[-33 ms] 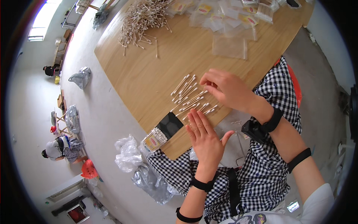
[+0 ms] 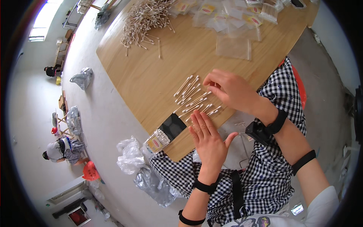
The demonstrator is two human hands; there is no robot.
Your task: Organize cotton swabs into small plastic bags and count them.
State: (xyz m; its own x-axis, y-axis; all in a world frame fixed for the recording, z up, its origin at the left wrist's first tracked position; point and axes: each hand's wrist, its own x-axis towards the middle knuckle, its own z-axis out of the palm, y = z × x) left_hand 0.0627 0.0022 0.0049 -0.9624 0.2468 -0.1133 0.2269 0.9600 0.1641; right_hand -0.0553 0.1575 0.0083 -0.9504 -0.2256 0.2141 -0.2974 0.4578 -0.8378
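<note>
Several cotton swabs (image 2: 189, 94) lie loosely side by side near the table's front corner, most slanting the same way. Flat over their near ends, my left hand (image 2: 208, 145) has its fingers stretched and its thumb apart. My right hand (image 2: 230, 89) is at their right side, fingers curled in and thumb tip close to a swab's white head; whether anything is between the fingertips is hidden. Beside the swabs is a flat black pad (image 2: 172, 128). At the table corner, a clear bag packed with swabs (image 2: 157, 142) bears a yellow label.
A big heap of swabs (image 2: 145, 22) covers the far left of the wooden table (image 2: 136, 83). Clear zip bags (image 2: 233, 47), some with labels, spread at the far right. Plastic bags (image 2: 130, 155) are by the near corner. Two people (image 2: 60, 150) are off to the left.
</note>
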